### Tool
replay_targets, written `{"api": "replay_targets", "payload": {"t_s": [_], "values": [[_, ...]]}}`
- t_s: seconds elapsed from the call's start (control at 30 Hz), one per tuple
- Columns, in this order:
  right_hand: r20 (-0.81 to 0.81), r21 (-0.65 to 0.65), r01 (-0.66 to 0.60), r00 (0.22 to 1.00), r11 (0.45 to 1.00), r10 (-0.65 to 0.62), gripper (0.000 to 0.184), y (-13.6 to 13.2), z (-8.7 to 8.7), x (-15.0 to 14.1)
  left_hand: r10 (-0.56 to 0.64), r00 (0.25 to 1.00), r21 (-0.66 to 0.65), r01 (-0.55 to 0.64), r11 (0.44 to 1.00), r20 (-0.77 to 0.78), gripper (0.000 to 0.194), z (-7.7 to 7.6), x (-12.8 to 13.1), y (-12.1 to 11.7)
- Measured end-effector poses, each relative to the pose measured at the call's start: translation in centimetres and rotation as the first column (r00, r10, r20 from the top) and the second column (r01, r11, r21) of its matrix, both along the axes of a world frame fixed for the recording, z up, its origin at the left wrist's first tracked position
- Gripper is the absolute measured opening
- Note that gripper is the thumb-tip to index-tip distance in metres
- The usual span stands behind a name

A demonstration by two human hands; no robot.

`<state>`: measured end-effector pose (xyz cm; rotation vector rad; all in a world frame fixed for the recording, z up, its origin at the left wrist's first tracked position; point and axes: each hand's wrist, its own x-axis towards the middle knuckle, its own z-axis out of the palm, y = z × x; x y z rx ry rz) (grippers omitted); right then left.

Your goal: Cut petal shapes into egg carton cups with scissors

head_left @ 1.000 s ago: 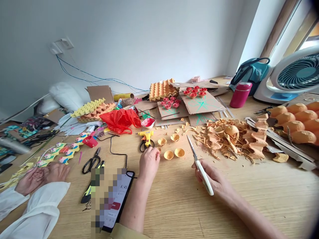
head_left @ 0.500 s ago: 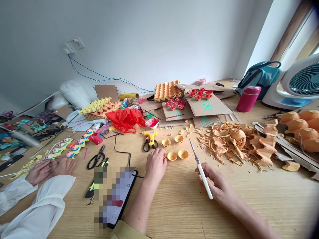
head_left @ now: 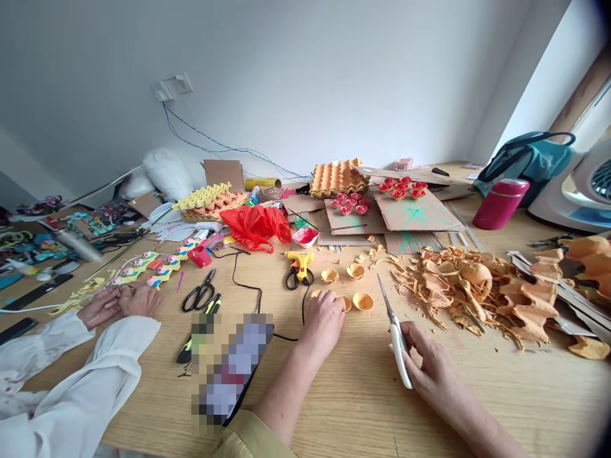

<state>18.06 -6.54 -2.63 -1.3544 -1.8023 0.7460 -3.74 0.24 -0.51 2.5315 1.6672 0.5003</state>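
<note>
My right hand point(head_left: 427, 362) grips a pair of white-handled scissors point(head_left: 398, 346), their narrow blades together and pointing away from me. My left hand point(head_left: 325, 323) is closed, its bent fingers at the left edge of a small orange egg-carton cup point(head_left: 346, 303); the fingertips are partly hidden. Another cup point(head_left: 315, 294) shows behind my left fingers. To the right stands a single open cup point(head_left: 363, 301). Farther back are two layered cups with petal-like rims, one on the left point(head_left: 329, 276) and one on the right point(head_left: 356, 272).
Behind the cups lies a yellow glue gun point(head_left: 299, 259). Carton scraps point(head_left: 458, 286) are heaped to the right. Red flowers point(head_left: 401, 186) rest on cardboard. On the left are a phone point(head_left: 243, 369), black scissors point(head_left: 199, 296) and a co-worker's hands point(head_left: 119, 302) by painted carton pieces.
The whole view has shifted, with the table sliding right. My left hand has moved right from the leftmost front cup to the one beside it. The scissors stay in my right hand.
</note>
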Motion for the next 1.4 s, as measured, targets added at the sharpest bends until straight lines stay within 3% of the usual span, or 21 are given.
{"api": "replay_targets", "payload": {"t_s": [0.17,0.3,0.37,0.4,0.47,0.53,0.6,0.67,0.77,0.87,0.97,1.1,1.2,1.27,1.3,1.4], "values": [[-0.164,-0.053,-0.024,0.986,0.998,0.015,0.022,0.1,0.5,0.3,0.013,0.978,0.106,-0.035,0.994,0.209,0.010,0.2,0.1,-0.2],[-0.277,-0.101,-0.098,0.959,0.990,0.066,0.028,1.5,2.2,1.1,-0.040,0.847,0.081,-0.003,0.997,0.529,0.009,0.4,0.9,-0.6],[-0.291,-0.101,-0.096,0.955,0.990,0.063,0.030,2.6,3.2,1.2,-0.020,0.696,-0.031,0.061,0.998,0.718,0.008,0.5,1.6,-0.9],[-0.317,-0.108,-0.088,0.947,0.990,0.050,0.031,3.2,3.6,1.1,0.015,0.580,-0.104,0.120,0.987,0.815,0.008,0.6,1.9,-1.0],[-0.398,-0.171,-0.065,0.917,0.983,-0.008,0.035,4.2,3.9,0.7,0.117,0.327,-0.222,0.304,0.926,0.938,0.011,0.6,2.5,-1.3],[-0.481,-0.193,-0.063,0.876,0.979,-0.039,0.039,4.6,3.6,0.0,0.241,0.128,-0.272,0.474,0.837,0.962,0.018,0.4,3.0,-1.6],[-0.547,-0.209,-0.092,0.836,0.974,-0.038,0.043,4.6,3.0,-0.5,0.375,0.000,-0.305,0.578,0.756,0.927,0.024,-0.2,3.5,-1.9],[-0.599,-0.233,-0.102,0.799,0.967,-0.060,0.042,4.2,2.3,-0.6,0.488,-0.071,-0.336,0.638,0.693,0.870,0.028,-0.8,4.0,-2.2],[-0.665,-0.287,-0.100,0.736,0.953,-0.123,0.041,3.7,1.8,-0.3,0.538,-0.062,-0.358,0.682,0.637,0.840,0.027,-1.4,4.5,-2.6],[-0.727,-0.296,-0.176,0.679,0.939,-0.102,0.040,3.6,1.8,0.1,0.498,0.005,-0.367,0.683,0.632,0.867,0.021,-1.4,4.5,-2.9],[-0.749,-0.259,-0.244,0.661,0.934,-0.035,0.040,3.7,2.2,0.4,0.430,0.063,-0.368,0.637,0.677,0.901,0.020,-0.9,4.3,-2.9],[-0.707,-0.264,-0.174,0.703,0.949,-0.068,0.041,3.8,2.3,0.8,0.344,0.137,-0.361,0.547,0.755,0.929,0.026,0.0,3.7,-2.4],[-0.661,-0.269,-0.132,0.746,0.954,-0.083,0.042,3.9,2.1,1.1,0.282,0.200,-0.337,0.349,0.874,0.938,0.033,0.6,2.1,-1.1],[-0.665,-0.260,-0.134,0.743,0.956,-0.076,0.041,4.0,2.0,1.2,0.284,0.247,-0.315,0.098,0.944,0.927,0.042,0.9,0.1,0.5],[-0.673,-0.258,-0.134,0.736,0.957,-0.078,0.040,4.0,2.1,1.1,0.320,0.310,-0.311,-0.081,0.947,0.895,0.044,1.1,-1.2,1.4],[-0.699,-0.252,-0.138,0.711,0.958,-0.082,0.040,3.9,2.3,0.9,0.408,0.379,-0.314,-0.287,0.905,0.830,0.034,1.5,-5.3,4.5]]}}
